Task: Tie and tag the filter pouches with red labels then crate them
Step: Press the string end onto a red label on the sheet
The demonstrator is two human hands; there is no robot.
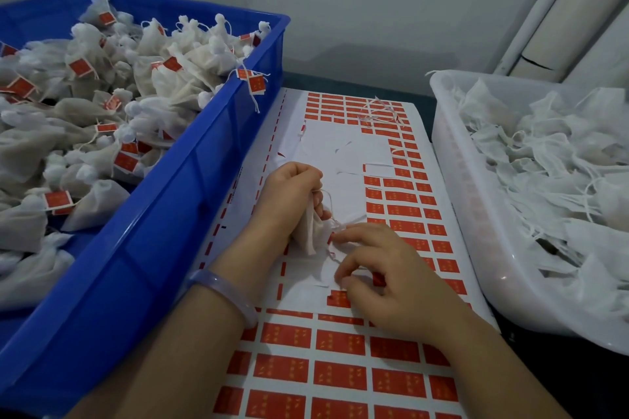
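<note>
Red labels [340, 374] run in rows under both forearms on the label sheet [340, 153]. Mid-sheet, the left hand [292, 190] has its grip curled tight round the neck of a filter pouch [313, 231]. Just beside it, the right hand [384, 279] has fingertips [343, 236] on a sliver of red at the drawstring [330, 204]; pinching or only pressing, I cannot tell. Tagging step, I'd say. Next: close that label on the string, then swing left of the sheet to the blue crate [190, 187]. Untagged pouches [544, 153] wait right of the sheet.
</note>
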